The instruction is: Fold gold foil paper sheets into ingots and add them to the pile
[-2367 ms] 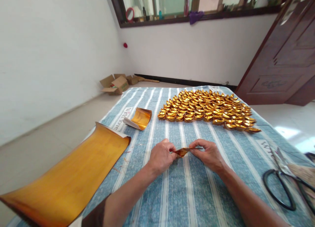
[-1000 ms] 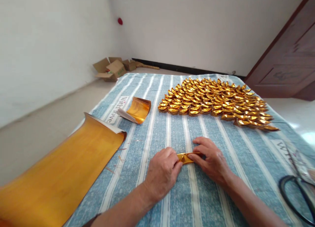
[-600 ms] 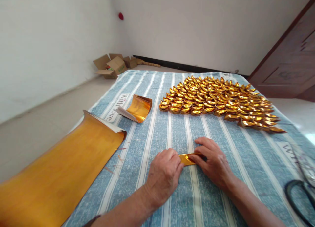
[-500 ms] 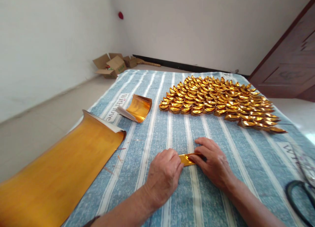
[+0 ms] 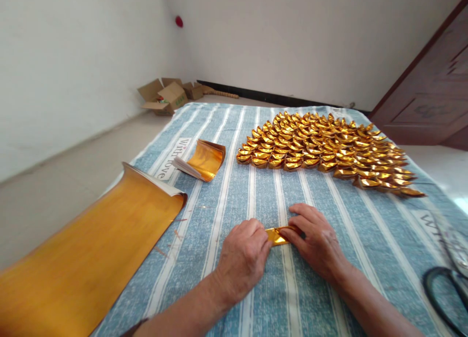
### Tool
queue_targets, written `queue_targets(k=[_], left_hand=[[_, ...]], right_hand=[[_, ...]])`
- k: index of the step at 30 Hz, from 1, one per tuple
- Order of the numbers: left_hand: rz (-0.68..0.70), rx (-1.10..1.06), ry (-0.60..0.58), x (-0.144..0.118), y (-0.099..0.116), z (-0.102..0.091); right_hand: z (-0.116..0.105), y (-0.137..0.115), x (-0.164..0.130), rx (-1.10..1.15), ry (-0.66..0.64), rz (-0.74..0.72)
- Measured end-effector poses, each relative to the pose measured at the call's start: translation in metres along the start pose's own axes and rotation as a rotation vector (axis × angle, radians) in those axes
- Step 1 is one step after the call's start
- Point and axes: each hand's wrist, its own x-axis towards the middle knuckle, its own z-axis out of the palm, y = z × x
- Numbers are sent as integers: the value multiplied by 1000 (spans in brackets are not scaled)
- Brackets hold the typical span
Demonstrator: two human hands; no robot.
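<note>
Both hands are down on the blue-and-white striped cloth (image 5: 256,191) that covers the worktop, working one little folded strip of gold foil paper (image 5: 277,235) that lies flat on the cloth between them. The left hand (image 5: 243,259) has its fingers curled tight onto the left end of the strip, and the right hand (image 5: 318,242) has its fingers bunched down on the right end, so only the short middle bit of gold shows. Further back on the cloth there's a big patch of finished gold paper ingots (image 5: 325,149), packed in rows and well apart from the hands. Off to the left, a small stack of gold sheets (image 5: 204,160) sits curled up at one end, next to some printed lettering on the cloth. Closer in on the left, a big gold sheet (image 5: 91,249) lies with its far edge curling up. Black-handled scissors (image 5: 444,290) peek in at the right edge. Some open cardboard boxes (image 5: 166,96) sit on the floor by the far wall.
</note>
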Motion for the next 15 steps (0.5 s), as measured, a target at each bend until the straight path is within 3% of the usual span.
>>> queue_targets(k=[7,15], left_hand=[[-51,-302,-110,7,-11,-15],[-43,-339,-141,12,-14,-20]], right_hand=[[0,1,0,-17,-5,-3],[-2,0,1,-14,-17,4]])
